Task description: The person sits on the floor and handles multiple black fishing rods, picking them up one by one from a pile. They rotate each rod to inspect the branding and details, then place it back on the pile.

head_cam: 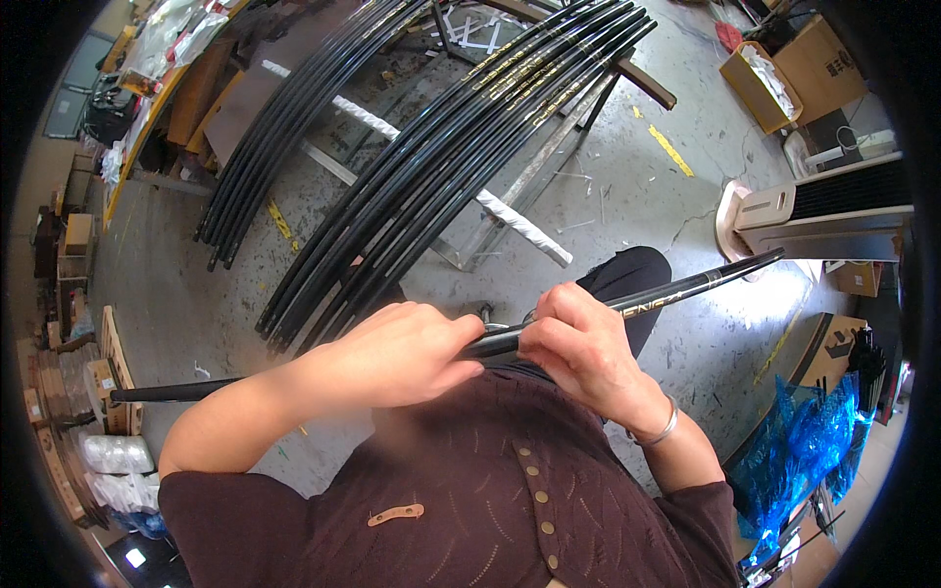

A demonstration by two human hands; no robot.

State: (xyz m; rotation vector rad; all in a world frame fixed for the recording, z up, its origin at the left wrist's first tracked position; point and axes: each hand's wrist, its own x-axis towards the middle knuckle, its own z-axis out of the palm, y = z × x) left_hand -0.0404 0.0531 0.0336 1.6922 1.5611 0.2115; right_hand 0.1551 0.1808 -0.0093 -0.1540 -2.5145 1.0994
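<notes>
A glossy black rod (702, 282), probably a fishing-pole section, lies crosswise in front of my waist. It bears gold lettering near its right end. My left hand (412, 353) is closed around its middle, and the forearm hides part of the rod's left stretch. Close beside it, my right hand (577, 345) grips the same rod with bent fingers. What the right fingertips do is hidden. Beyond my hands, a bundle of similar black rods (412, 191) with gold lettering rests on a metal stand whose crossbar (523, 228) is wrapped in white. A second bundle (287, 121) lies farther left.
A tower-shaped appliance (816, 209) stands on the floor at right. Blue plastic wrap (798, 448) and cardboard sit at lower right. An open carton (761, 84) is at upper right. A cluttered bench (158, 95) runs along the upper left, with wrapped packages (117, 454) at lower left.
</notes>
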